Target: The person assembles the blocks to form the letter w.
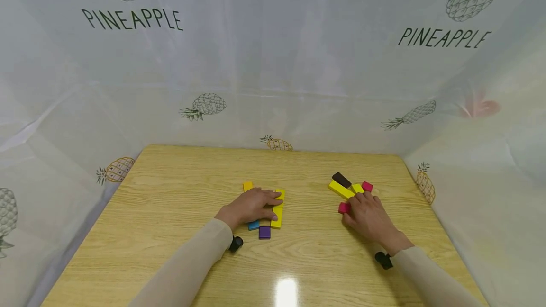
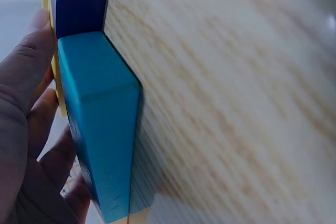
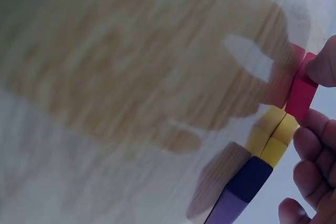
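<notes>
Red block (image 1: 343,208) is at the tips of the right hand (image 1: 368,216), on its left side, and so this hand is clearly the nearer one. The right wrist view shows the thumb at one end and the index finger at the other, so these fingers seem to pinch it; in that view its longer visible face runs from thumb to finger, though from above it looks almost square and I cannot tell its true long axis. Just beyond these fingers lie a long yellow bar (image 1: 341,190), slanting away to the left, a short yellow block (image 1: 357,188), a second red block (image 1: 367,186) and, farthest of them, a dark block (image 1: 341,179). Well apart, across the bare surface (image 1: 315,231), the left hand (image 1: 256,205) rests with its fingers a little spread on a pair of yellow blocks (image 1: 277,217), which point away from the person. I judge that this sideways gap, from red block to yellow pair, matters most.
</notes>
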Demonstrator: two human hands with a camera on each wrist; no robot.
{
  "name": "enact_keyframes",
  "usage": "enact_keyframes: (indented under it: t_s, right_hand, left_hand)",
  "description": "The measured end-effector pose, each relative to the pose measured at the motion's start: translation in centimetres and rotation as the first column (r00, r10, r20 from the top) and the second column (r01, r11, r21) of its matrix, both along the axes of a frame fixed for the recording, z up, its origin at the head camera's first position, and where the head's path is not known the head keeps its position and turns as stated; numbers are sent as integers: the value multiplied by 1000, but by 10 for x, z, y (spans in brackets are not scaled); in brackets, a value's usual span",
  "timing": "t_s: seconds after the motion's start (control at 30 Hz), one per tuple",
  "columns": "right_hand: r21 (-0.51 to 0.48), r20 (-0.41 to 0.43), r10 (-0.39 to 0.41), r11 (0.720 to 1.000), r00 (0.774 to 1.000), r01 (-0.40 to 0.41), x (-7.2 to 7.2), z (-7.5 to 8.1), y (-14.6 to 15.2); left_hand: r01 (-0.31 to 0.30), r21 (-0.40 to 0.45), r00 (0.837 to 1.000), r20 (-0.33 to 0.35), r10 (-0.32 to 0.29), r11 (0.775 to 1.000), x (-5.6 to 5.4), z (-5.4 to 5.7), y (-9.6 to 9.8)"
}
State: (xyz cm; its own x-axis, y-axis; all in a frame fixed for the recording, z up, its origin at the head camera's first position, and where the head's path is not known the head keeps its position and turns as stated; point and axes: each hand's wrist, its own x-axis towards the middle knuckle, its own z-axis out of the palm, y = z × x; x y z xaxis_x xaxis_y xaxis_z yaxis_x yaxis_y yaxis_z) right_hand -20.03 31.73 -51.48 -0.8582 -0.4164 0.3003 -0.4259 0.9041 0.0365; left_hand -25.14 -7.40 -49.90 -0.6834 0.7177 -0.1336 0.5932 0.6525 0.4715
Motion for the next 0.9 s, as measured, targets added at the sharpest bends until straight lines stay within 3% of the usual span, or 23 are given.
enact_keyframes:
  t_s: [0.17,0.3,0.6,0.73,0.9]
  right_hand:
    - [-14,-67,45,999,997,-46,-4,0,-7]
    - [-8,-67,63,998,996,-64,-9,2,-18]
    - [29,-99,133,991,986,-131,-34,7,-56]
    - [47,-87,155,987,984,-151,-44,8,-76]
    - [52,-13,161,986,987,-161,-54,10,-98]
  left_hand:
    - [3,-7,1000,-9,-3,1000,0,0,1]
    - [0,-5,1000,-8,0,1000,0,1,2]
    - [-6,-2,1000,1,6,1000,1,2,2]
    - [-13,-8,1000,1,13,1000,1,2,3]
    - [-18,-9,1000,3,19,1000,1,3,4]
